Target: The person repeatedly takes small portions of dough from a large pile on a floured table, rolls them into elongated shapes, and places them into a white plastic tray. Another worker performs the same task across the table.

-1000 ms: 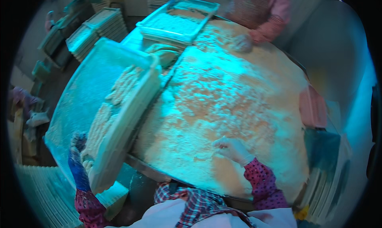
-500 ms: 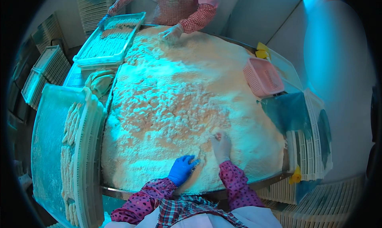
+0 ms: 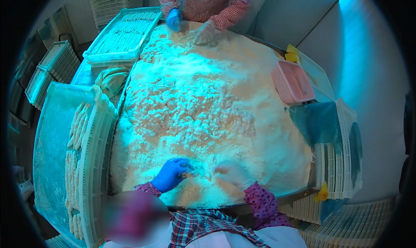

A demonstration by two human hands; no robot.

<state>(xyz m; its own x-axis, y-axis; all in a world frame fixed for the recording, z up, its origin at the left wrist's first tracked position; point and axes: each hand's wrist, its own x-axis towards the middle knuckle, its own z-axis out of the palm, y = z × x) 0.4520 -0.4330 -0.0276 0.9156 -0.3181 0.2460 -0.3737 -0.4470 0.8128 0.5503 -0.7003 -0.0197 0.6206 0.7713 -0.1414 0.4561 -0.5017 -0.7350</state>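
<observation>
A wide bed of pale breadcrumb-like coating (image 3: 268,139) covers the table before me, with lumpy coated pieces (image 3: 182,105) heaped in its middle. My left hand (image 3: 170,175), in a blue glove, is low over the near part of the bed, its fingers curled inward. Facing it, a short gap to the right, is my right hand (image 3: 234,173) in a whitish glove, somewhat blurred, its fingertips drawn together. Whatever either hand may hold blends into the crumbs. A blurred patch covers much of my left forearm.
Stacked trays (image 3: 93,170) with rows of coated strips (image 3: 74,178) stand at the left. A filled tray (image 3: 115,55) lies far left beside a cloth (image 3: 112,80). Across the table a co-worker's gloved hands (image 3: 203,32) touch the crumbs. A pink basket (image 3: 281,85) sits at the right.
My left hand has moved left and up, my right hand left and slightly down. The co-worker's blue-gloved hand has left the far tray for the crumbs; its contents look more evenly filled.
</observation>
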